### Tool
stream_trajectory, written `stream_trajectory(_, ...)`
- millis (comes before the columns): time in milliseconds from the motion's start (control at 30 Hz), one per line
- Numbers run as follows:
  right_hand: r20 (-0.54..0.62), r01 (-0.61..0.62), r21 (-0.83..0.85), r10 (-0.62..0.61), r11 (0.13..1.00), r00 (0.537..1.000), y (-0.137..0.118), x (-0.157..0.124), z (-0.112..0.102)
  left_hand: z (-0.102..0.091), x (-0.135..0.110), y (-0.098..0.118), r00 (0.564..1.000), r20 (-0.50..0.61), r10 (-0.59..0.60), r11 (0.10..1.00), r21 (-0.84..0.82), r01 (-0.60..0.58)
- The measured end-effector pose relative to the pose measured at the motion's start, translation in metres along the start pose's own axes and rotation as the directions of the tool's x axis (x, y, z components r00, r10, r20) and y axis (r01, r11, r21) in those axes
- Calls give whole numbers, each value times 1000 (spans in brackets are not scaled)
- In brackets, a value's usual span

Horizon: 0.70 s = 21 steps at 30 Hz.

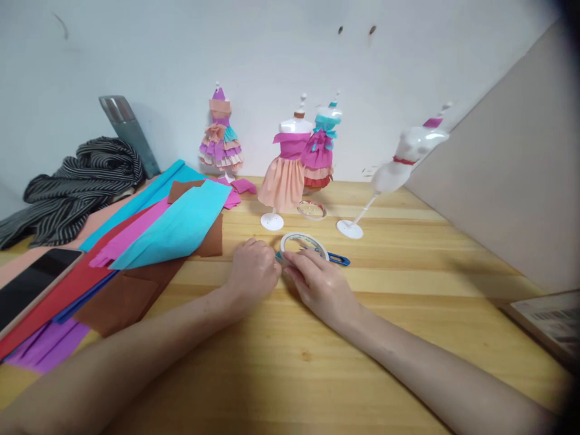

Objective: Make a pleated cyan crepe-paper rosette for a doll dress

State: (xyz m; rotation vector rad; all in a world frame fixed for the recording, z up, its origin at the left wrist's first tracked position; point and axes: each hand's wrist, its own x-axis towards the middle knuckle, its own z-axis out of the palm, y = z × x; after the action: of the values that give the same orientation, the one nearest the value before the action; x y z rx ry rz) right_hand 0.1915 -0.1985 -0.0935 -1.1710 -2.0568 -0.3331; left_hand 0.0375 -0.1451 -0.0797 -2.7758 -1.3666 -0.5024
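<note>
The left hand (256,270) is curled into a fist; what it may hold cannot be told. Close beside it, the right hand (319,281) has bent fingers, its fingertips over the near rim of a tape roll (296,235); whether they grip it cannot be told. A blue handle (339,260) pokes out beyond the right knuckles. Paper sheets (174,232) end just left of the left hand. Dress stands (283,181) rise beyond both hands; tabletop (426,290) runs rightward from the right hand toward the side wall (498,157).
</note>
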Motion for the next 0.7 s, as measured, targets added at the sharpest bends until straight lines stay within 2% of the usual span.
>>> stream_trajectory(100,10,12,22,-12,1000,1000,-1,1,0,2,1,-1,1000,-22,-17,1000,2,17)
stream_trajectory(233,6,19,62,-19,998,1000,-1,1,0,6,1,-4,994,-103,21,1000,16,-20)
stream_trajectory(433,-22,79,-122,-82,989,996,2,3,-1,2,-4,-4,980,-139,145,981,147,-124)
stream_trajectory(600,13,42,-125,-41,991,999,0,5,-3,-7,-3,0,939,-257,230,945,291,-152)
stream_trajectory(700,16,11,-93,-9,996,1000,-1,6,-5,-9,-2,1,880,-377,289,924,349,-153)
